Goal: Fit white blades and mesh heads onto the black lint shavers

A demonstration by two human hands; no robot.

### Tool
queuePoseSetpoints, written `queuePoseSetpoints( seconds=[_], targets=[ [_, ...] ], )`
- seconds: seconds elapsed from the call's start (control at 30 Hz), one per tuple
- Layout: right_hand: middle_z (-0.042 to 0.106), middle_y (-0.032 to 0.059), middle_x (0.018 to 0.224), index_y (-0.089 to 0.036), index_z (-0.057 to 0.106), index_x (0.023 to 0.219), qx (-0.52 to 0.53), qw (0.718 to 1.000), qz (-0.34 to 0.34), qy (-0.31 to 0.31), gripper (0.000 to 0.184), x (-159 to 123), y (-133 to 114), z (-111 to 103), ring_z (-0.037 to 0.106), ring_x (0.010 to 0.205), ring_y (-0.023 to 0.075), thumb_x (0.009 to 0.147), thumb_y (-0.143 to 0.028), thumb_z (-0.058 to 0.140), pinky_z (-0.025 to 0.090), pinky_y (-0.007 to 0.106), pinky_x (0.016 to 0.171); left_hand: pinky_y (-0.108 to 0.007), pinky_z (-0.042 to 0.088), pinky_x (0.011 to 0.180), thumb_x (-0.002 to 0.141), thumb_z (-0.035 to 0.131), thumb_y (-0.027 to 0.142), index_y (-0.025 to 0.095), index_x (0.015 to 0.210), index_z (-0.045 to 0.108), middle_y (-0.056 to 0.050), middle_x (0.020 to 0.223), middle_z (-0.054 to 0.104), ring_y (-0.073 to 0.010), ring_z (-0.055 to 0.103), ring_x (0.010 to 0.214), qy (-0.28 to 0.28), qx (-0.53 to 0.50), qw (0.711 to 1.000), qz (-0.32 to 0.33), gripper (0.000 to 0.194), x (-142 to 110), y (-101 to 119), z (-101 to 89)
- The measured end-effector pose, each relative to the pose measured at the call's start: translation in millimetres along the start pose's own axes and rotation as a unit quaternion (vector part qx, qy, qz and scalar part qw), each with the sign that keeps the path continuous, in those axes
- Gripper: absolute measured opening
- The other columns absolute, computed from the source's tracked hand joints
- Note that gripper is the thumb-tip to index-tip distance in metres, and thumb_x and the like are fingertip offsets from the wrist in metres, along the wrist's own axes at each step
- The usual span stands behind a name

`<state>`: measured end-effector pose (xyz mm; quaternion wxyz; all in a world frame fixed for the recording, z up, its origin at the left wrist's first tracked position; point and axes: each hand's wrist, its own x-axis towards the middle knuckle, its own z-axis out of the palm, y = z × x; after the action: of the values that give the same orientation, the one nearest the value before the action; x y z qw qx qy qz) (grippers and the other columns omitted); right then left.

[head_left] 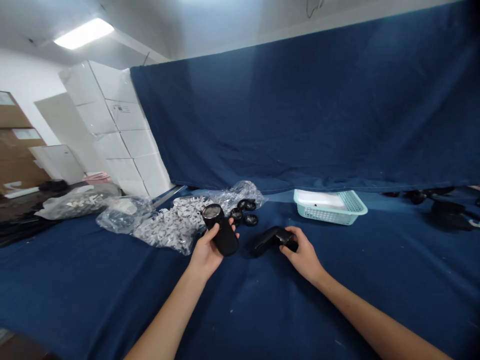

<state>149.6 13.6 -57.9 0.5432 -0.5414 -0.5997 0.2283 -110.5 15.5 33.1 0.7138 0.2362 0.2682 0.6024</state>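
Black cylindrical device [222, 231] in your left hand [205, 251]: where did it sit against your fingers?

You had it across your palm, with your fingers [229, 227] curled closely around its lower half and its shiny round end tilted up and away from your wrist.

And your right hand [303, 256]?

You held a black angular piece [273, 240] in it, your fingers narrowed over the piece's far end and its longer part sticking out toward the cylinder, just apart from it.

How did your arms lie?

Your left forearm [168, 315] rose from the bottom edge, and your right forearm [375, 320] slanted in from the lower right, with both hands low over the blue cloth [112, 285].

What was near you?

You had three small black rings [250, 220] just beyond the gap between your hands. A clear bag of white pieces [168, 225] lay just left of the cylinder, and an aqua plastic basket [318, 215] sat farther off to your right.
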Motion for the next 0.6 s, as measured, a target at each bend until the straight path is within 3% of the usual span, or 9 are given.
queuePoseSetpoints(
  seconds=[0.13, 0.2, 0.33, 0.5, 0.6],
  targets=[
    [0.063, 0.0024, 0.103, -0.027, 0.053, 0.111, 0.000, 1.000, -0.002, -0.003, 0.045, 0.2, 0.6, 0.7, 0.061, 0.093, 0.0251, 0.067, -0.024, 0.063, 0.046, 0.042, 0.088, -0.045, 0.058, 0.075, 0.088, 0.040, 0.065, 0.008, 0.112, 0.063, -0.017, 0.106, 0.069, -0.0259, 0.069, 0.083, -0.007, -0.026, 1.000, -0.008, 0.065, 3.7, 4.5, -5.9],
    [0.062, 0.0028, 0.103, -0.027, 0.052, 0.112, -0.001, 1.000, -0.004, -0.006, 0.045, 0.0, 0.6, 0.8, 0.061, 0.094, 0.0252, 0.068, -0.024, 0.062, 0.045, 0.042, 0.089, -0.046, 0.057, 0.071, 0.083, 0.033, 0.075, 0.009, 0.107, 0.064, -0.016, 0.097, 0.070, -0.0255, 0.068, 0.076, 0.004, -0.029, 0.999, -0.011, 0.076, 5.9, 5.4, -7.7],
    [0.062, 0.0031, 0.105, -0.026, 0.051, 0.113, -0.004, 1.000, -0.006, -0.012, 0.045, -0.6, -0.6, 0.3, 0.060, 0.097, 0.0255, 0.069, -0.023, 0.061, 0.044, 0.043, 0.091, -0.040, 0.055, 0.062, 0.083, 0.032, 0.076, 0.009, 0.107, 0.064, -0.012, 0.083, 0.067, -0.0223, 0.064, 0.067, -0.027, -0.038, 0.999, -0.004, 0.077, 7.0, 4.5, -8.1],
    [0.062, 0.0031, 0.106, -0.026, 0.051, 0.112, -0.005, 1.000, -0.005, -0.015, 0.045, -0.2, -1.6, -0.2, 0.060, 0.098, 0.0257, 0.069, -0.024, 0.061, 0.044, 0.043, 0.092, -0.038, 0.053, 0.062, 0.082, 0.030, 0.078, 0.010, 0.098, 0.064, -0.014, 0.088, 0.065, -0.0226, 0.063, 0.070, -0.057, -0.060, 0.996, -0.033, 0.078, 3.6, 2.1, -4.9],
    [0.062, 0.0029, 0.106, -0.027, 0.051, 0.112, -0.004, 1.000, -0.006, -0.014, 0.045, -0.1, -0.8, 0.3, 0.060, 0.097, 0.0252, 0.069, -0.024, 0.061, 0.044, 0.043, 0.091, -0.036, 0.050, 0.054, 0.083, 0.029, 0.076, 0.011, 0.094, 0.064, -0.011, 0.080, 0.062, -0.0202, 0.059, 0.061, -0.081, -0.040, 0.994, -0.055, 0.075, 1.0, 1.5, -3.1]
  ],
)
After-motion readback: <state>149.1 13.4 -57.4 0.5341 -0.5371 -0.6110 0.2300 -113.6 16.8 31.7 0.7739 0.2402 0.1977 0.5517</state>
